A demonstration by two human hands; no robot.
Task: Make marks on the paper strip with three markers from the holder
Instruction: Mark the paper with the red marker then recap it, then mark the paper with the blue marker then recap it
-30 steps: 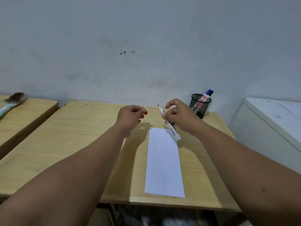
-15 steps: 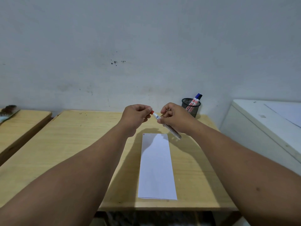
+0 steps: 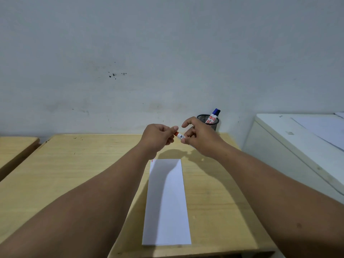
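A white paper strip [image 3: 166,202] lies lengthwise on the wooden table [image 3: 74,174], with a small red mark at its far left corner. Above its far end both hands meet on a red marker [image 3: 180,136]. My left hand [image 3: 158,138] pinches the red cap, which sits on the marker's tip. My right hand [image 3: 199,138] holds the white barrel, mostly hidden by its fingers. A black mesh holder [image 3: 208,121] stands at the table's far right by the wall, with two markers [image 3: 213,116] in it, one blue-capped.
A second wooden table [image 3: 16,148] stands to the left across a narrow gap. A white cabinet [image 3: 297,146] with a sheet on top flanks the right side. The grey wall runs right behind the table.
The hands came together: the cap in my left hand moved right onto the marker's tip. The marker now points left, held higher above the paper's far end.
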